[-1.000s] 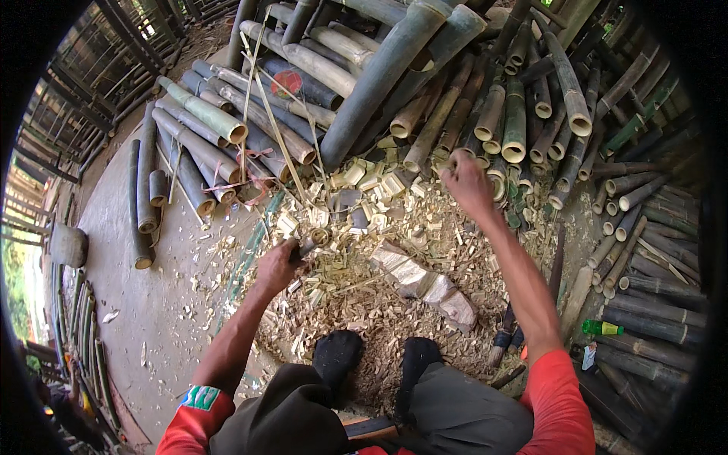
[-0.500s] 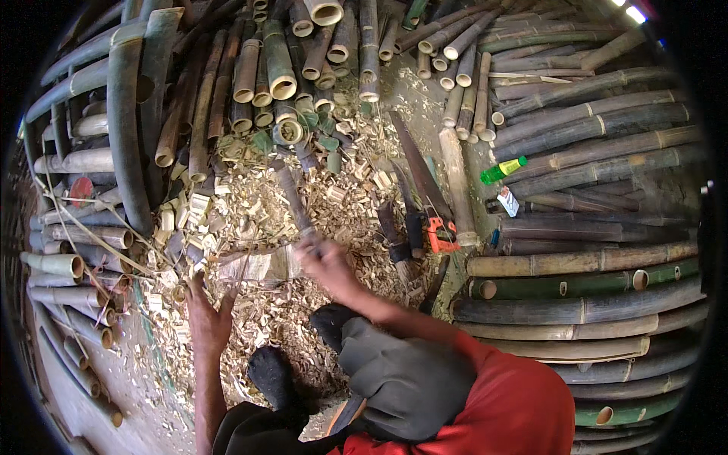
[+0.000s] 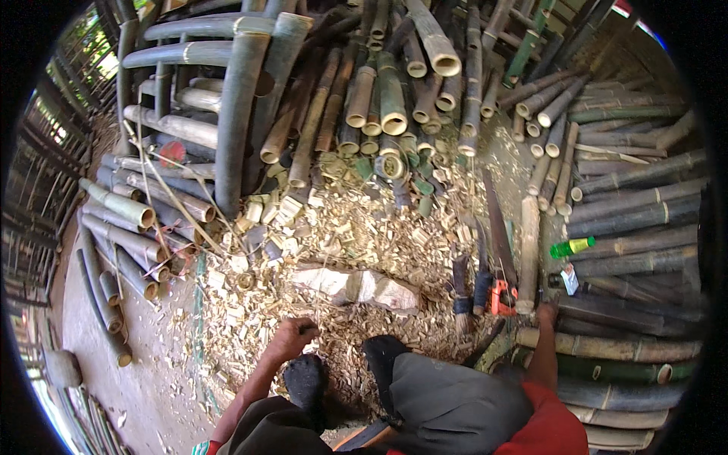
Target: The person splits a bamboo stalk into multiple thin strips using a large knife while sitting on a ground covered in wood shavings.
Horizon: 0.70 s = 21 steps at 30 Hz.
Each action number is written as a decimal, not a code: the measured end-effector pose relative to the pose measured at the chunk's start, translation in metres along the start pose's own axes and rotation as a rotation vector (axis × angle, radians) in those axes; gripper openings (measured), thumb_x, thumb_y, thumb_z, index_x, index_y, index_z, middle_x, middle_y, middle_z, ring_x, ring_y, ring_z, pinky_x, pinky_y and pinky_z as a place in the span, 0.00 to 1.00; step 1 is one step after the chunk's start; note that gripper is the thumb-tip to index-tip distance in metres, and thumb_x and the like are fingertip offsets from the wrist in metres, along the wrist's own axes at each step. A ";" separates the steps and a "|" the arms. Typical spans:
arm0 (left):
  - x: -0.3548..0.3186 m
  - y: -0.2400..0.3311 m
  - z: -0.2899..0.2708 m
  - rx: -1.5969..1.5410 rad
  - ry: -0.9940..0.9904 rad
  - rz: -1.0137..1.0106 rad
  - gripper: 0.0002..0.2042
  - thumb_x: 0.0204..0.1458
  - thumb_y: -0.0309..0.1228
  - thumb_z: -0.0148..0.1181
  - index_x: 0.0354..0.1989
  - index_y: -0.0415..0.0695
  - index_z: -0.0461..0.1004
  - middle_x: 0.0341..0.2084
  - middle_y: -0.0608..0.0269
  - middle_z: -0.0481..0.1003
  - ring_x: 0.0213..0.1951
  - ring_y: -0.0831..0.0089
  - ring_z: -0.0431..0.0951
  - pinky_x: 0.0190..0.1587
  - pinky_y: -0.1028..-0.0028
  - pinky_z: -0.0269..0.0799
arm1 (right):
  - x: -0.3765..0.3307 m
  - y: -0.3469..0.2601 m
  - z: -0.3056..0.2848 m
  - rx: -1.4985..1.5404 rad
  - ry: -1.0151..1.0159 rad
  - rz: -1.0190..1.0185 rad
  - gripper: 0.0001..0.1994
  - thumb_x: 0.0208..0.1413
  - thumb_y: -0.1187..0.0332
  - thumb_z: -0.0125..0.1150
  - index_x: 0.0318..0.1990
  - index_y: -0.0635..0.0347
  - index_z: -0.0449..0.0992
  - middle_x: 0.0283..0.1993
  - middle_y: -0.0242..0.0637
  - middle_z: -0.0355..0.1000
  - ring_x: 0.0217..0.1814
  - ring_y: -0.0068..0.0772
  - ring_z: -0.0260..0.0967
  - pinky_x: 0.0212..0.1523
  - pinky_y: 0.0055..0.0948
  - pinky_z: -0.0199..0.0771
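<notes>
My left hand (image 3: 292,339) is closed above the wood chips, just in front of a pale, hacked wooden block (image 3: 364,288). Something dark shows at its fingertips, too small to name. My right hand (image 3: 547,312) reaches out to the right, by the end of a dark bamboo pole (image 3: 607,315). Its fingers are mostly hidden. Close to it lie a white packet (image 3: 569,279) and the orange handle (image 3: 501,297) of a handsaw. Dark-handled tools (image 3: 481,284) rest in the chips left of the saw.
Bamboo poles are stacked on the right (image 3: 637,349), at the back (image 3: 393,106) and on the left (image 3: 125,208). A green bottle (image 3: 572,247) lies on the right stack. Wood chips (image 3: 356,227) cover the floor between my feet (image 3: 307,379) and the back poles.
My right hand has left the block and moved right; the long tool it held is no longer seen there. My left hand has drawn back from the block and closed. The view has shifted left.
</notes>
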State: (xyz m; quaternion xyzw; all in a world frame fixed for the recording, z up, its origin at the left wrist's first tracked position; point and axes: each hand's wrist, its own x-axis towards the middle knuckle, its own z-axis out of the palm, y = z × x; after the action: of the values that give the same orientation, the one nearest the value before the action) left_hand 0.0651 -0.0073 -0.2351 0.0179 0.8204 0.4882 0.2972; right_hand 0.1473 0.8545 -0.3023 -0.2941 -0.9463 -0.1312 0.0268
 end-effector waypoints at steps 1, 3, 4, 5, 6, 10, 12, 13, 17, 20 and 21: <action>0.000 -0.003 0.009 -0.063 0.087 0.053 0.11 0.58 0.33 0.66 0.39 0.36 0.81 0.27 0.54 0.81 0.30 0.68 0.79 0.36 0.65 0.75 | 0.000 0.011 0.000 0.137 -0.163 0.203 0.15 0.57 0.63 0.58 0.42 0.65 0.84 0.54 0.58 0.77 0.56 0.62 0.75 0.59 0.50 0.75; -0.017 0.010 0.013 -0.030 0.306 -0.034 0.19 0.56 0.39 0.70 0.41 0.32 0.76 0.31 0.49 0.80 0.35 0.61 0.81 0.41 0.62 0.76 | -0.023 -0.058 0.011 0.371 -0.266 0.462 0.15 0.58 0.64 0.58 0.42 0.66 0.83 0.50 0.59 0.77 0.54 0.61 0.75 0.57 0.50 0.75; -0.019 0.006 0.019 0.173 0.478 0.031 0.24 0.53 0.44 0.72 0.43 0.32 0.73 0.34 0.44 0.78 0.41 0.53 0.80 0.45 0.57 0.76 | -0.026 -0.078 0.002 0.406 -0.273 0.504 0.14 0.58 0.64 0.58 0.42 0.67 0.82 0.49 0.59 0.77 0.53 0.61 0.76 0.56 0.51 0.75; -0.014 0.018 0.025 0.253 0.542 0.061 0.27 0.52 0.46 0.73 0.43 0.31 0.73 0.37 0.43 0.77 0.44 0.49 0.80 0.47 0.55 0.76 | -0.034 -0.073 -0.012 0.405 -0.238 0.545 0.14 0.58 0.64 0.58 0.42 0.67 0.82 0.47 0.59 0.77 0.52 0.60 0.76 0.54 0.51 0.75; -0.012 0.026 0.030 0.332 0.612 0.084 0.29 0.51 0.48 0.74 0.44 0.31 0.72 0.39 0.41 0.77 0.47 0.46 0.79 0.48 0.52 0.75 | -0.040 -0.074 -0.021 0.401 -0.189 0.563 0.14 0.59 0.65 0.57 0.42 0.68 0.81 0.46 0.59 0.77 0.51 0.60 0.76 0.53 0.51 0.75; 0.006 0.018 0.043 0.449 0.408 -0.080 0.22 0.55 0.44 0.70 0.44 0.36 0.73 0.32 0.44 0.78 0.39 0.49 0.82 0.42 0.54 0.77 | -0.041 -0.106 -0.067 0.347 0.189 0.390 0.13 0.60 0.66 0.57 0.41 0.69 0.79 0.40 0.60 0.77 0.47 0.59 0.77 0.49 0.51 0.76; 0.005 -0.001 0.043 0.401 0.316 -0.106 0.17 0.58 0.42 0.67 0.44 0.40 0.74 0.28 0.45 0.78 0.34 0.49 0.83 0.37 0.54 0.78 | -0.034 -0.167 -0.113 0.402 0.333 0.073 0.12 0.62 0.66 0.56 0.42 0.69 0.79 0.37 0.58 0.77 0.44 0.56 0.78 0.47 0.51 0.76; 0.003 -0.011 0.043 0.305 0.441 0.069 0.10 0.61 0.38 0.62 0.42 0.44 0.75 0.24 0.45 0.78 0.26 0.46 0.81 0.30 0.54 0.77 | -0.037 -0.209 -0.137 0.574 0.224 0.008 0.13 0.65 0.65 0.55 0.41 0.67 0.79 0.35 0.52 0.77 0.40 0.48 0.78 0.43 0.49 0.76; -0.008 0.072 0.050 0.071 0.301 0.238 0.09 0.62 0.35 0.61 0.42 0.43 0.76 0.27 0.44 0.79 0.29 0.45 0.82 0.31 0.54 0.76 | -0.118 -0.364 -0.228 1.181 -0.542 -0.310 0.17 0.67 0.59 0.59 0.54 0.63 0.80 0.40 0.38 0.81 0.37 0.26 0.75 0.38 0.31 0.75; -0.004 0.093 0.065 0.290 0.081 0.401 0.15 0.62 0.37 0.63 0.51 0.41 0.74 0.30 0.43 0.79 0.33 0.47 0.83 0.34 0.55 0.78 | -0.186 -0.448 -0.289 1.535 -1.182 -0.360 0.18 0.68 0.56 0.59 0.49 0.66 0.80 0.31 0.31 0.76 0.27 0.21 0.68 0.29 0.23 0.69; -0.005 0.106 0.065 0.269 0.031 0.371 0.19 0.62 0.39 0.63 0.55 0.41 0.73 0.34 0.42 0.80 0.36 0.47 0.83 0.38 0.54 0.78 | -0.188 -0.454 -0.288 1.536 -1.220 -0.290 0.17 0.68 0.57 0.60 0.46 0.65 0.81 0.28 0.29 0.74 0.25 0.19 0.65 0.27 0.22 0.66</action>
State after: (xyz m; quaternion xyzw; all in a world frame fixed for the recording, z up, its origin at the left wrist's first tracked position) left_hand 0.0744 0.0979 -0.1695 0.2003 0.8651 0.4211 0.1848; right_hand 0.0385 0.3156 -0.1544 -0.0954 -0.6529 0.6899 -0.2979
